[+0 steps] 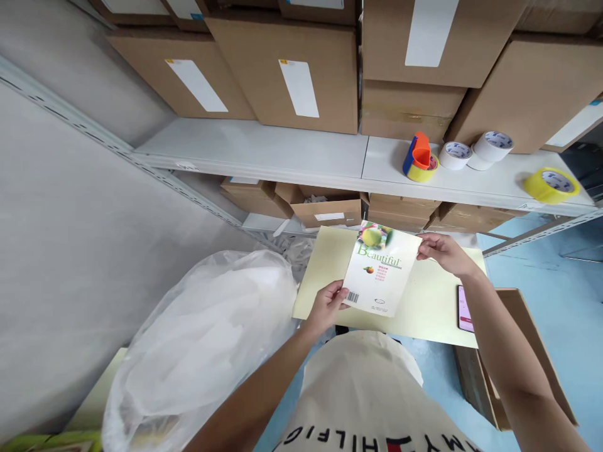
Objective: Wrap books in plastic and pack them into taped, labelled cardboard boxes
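Note:
A flat white packet (380, 270) printed with fruit and the word "Beautiful" is held between both hands above a pale yellow board (426, 307). My left hand (326, 304) pinches its lower left corner near the barcode. My right hand (441, 252) grips its upper right corner. A phone (464, 309) with a lit pink screen lies on the board under my right forearm.
A large clear plastic bag (202, 345) bulges at the left. The white shelf (282, 150) carries cardboard boxes (292, 69), a tape dispenser (419, 158), white tape rolls (475, 150) and a yellow tape roll (551, 184). An open cardboard box (527, 314) stands on the blue floor at the right.

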### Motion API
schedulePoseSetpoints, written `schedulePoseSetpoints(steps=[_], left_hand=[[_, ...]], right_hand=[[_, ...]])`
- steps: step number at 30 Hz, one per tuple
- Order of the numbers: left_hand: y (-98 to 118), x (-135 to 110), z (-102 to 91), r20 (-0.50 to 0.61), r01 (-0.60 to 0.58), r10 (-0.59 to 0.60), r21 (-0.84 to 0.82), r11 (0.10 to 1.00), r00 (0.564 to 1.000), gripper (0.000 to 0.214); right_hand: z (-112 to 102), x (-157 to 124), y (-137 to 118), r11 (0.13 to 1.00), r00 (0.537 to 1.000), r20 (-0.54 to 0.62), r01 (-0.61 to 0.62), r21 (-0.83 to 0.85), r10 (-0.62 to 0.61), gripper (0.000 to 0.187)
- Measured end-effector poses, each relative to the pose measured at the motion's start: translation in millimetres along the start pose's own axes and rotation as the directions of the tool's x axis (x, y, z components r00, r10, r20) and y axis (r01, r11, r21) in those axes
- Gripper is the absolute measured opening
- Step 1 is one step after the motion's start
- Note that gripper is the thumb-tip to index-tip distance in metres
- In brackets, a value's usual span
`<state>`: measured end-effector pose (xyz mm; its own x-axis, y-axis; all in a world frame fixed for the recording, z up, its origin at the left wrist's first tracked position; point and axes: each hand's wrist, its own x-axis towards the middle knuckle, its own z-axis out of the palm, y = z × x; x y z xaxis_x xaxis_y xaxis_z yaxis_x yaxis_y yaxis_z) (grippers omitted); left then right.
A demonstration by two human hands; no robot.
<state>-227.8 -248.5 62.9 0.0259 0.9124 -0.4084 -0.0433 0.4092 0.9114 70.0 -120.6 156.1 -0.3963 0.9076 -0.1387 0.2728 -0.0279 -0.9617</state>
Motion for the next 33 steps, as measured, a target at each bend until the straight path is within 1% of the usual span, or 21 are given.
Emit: schedulePoseSetpoints(steps=[2,4,7,10,12,15,17,19,21,23,25,27,30,32,33], left_hand=[[1.1,0.1,1.2,0.016,0.031,-0.03,-0.036,0.999,0.999,0.067],[1.3,-0.1,5.3,0.032,0.052,-0.051,-0.06,0.997,0.998,0.068],[0.0,-2.0,12.0,0.065,0.083,-0.077,-0.106,0.991,0.995,0.07],[-2.3,-5.1,14.4,0.09,0.092,-0.079,-0.158,0.983,0.993,0.071],[-4.2,-6.6,13.7,0.08,0.086,-0.073,-0.17,0.982,0.994,0.07],[-6.9,-7.0,12.1,0.018,0.08,-0.078,-0.208,0.975,0.997,0.066],[-8.5,-6.3,11.2,-0.043,0.076,-0.091,-0.278,0.958,0.995,0.062],[-9.9,-5.8,10.4,-0.095,0.063,-0.104,-0.365,0.929,0.99,0.061],[-10.8,-5.7,9.4,-0.115,0.054,-0.114,-0.429,0.902,0.987,0.062],[-11.3,-5.9,8.7,-0.105,0.066,-0.127,-0.459,0.886,0.986,0.063],[-11.7,-6.0,8.9,-0.071,0.095,-0.145,-0.472,0.877,0.987,0.062],[-12.1,-5.6,10.5,-0.034,0.114,-0.148,-0.477,0.872,0.988,0.062],[-12.4,-5.3,15.4,0.01,0.12,-0.129,-0.436,0.892,0.992,0.063],[-11.4,-6.5,18.8,0.046,0.123,-0.114,-0.356,0.926,0.992,0.064],[-10.2,-7.7,20.0,0.069,0.118,-0.102,-0.304,0.945,0.992,0.064]], right_hand=[[4.0,-1.8,5.4,0.992,0.996,-0.08,-0.017,0.124,0.027,0.051],[14.1,-1.5,8.9,0.982,0.987,-0.151,-0.027,0.186,0.056,0.055],[27.5,-0.5,11.0,0.979,0.959,-0.264,-0.055,0.197,0.107,0.061],[30.8,-0.5,13.1,0.978,0.937,-0.331,-0.048,0.205,0.116,0.061],[29.9,-0.5,15.4,0.978,0.938,-0.334,-0.029,0.204,0.098,0.058],[29.6,-0.5,20.0,0.982,0.945,-0.321,-0.005,0.19,0.067,0.055],[30.1,-1.7,24.2,0.98,0.943,-0.328,0.014,0.197,0.052,0.055],[29.3,-4.8,29.4,0.978,0.942,-0.336,0.042,0.203,0.029,0.06],[25.4,-9.7,34.7,0.978,0.95,-0.314,0.061,0.199,0.005,0.063],[18.6,-15.2,38.3,0.977,0.967,-0.256,0.062,0.204,-0.008,0.056],[10.6,-19.5,38.6,0.978,0.981,-0.195,0.062,0.198,-0.023,0.048],[3.7,-20.9,34.8,0.985,0.986,-0.153,0.086,0.147,-0.063,0.042],[-0.7,-17.1,23.5,0.981,0.967,-0.166,0.195,0.004,-0.192,0.035],[0.7,-12.2,15.1,0.959,0.942,-0.183,0.272,-0.076,-0.282,0.035],[2.2,-9.6,11.4,0.952,0.935,-0.181,0.291,-0.094,-0.304,0.035]])
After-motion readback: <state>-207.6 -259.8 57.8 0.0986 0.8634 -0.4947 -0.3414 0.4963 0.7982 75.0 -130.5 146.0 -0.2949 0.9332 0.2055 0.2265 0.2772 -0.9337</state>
